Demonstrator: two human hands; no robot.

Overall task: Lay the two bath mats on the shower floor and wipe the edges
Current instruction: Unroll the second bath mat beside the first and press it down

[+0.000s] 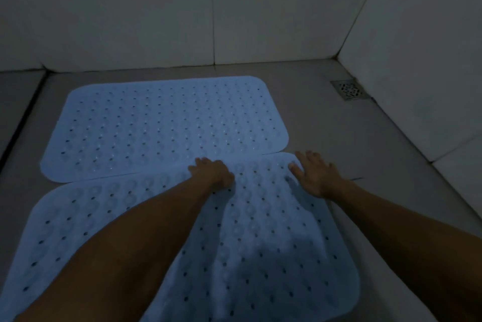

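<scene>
- Head view, from your left: the far mat (167,126) lies flat on the shower floor (307,113), its near edge meeting the near mat (260,238), likely so the pair covers the floor without a gap
- Your left hand (212,173) presses the near mat's far edge; whether its fingers are curled you cannot tell
- Your right hand (313,175) rests fingers spread on the near mat's far right corner, seemingly flattening it
- A drain (349,89) sits uncovered in the right corner; no cloth shows, so wiping looks not yet begun

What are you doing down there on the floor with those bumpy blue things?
A person is laying two bath mats on the shower floor. The far mat already lies flat. The left hand and right hand press on the far edge of the near mat, right where it meets the far one. A drain sits in the corner.
</scene>
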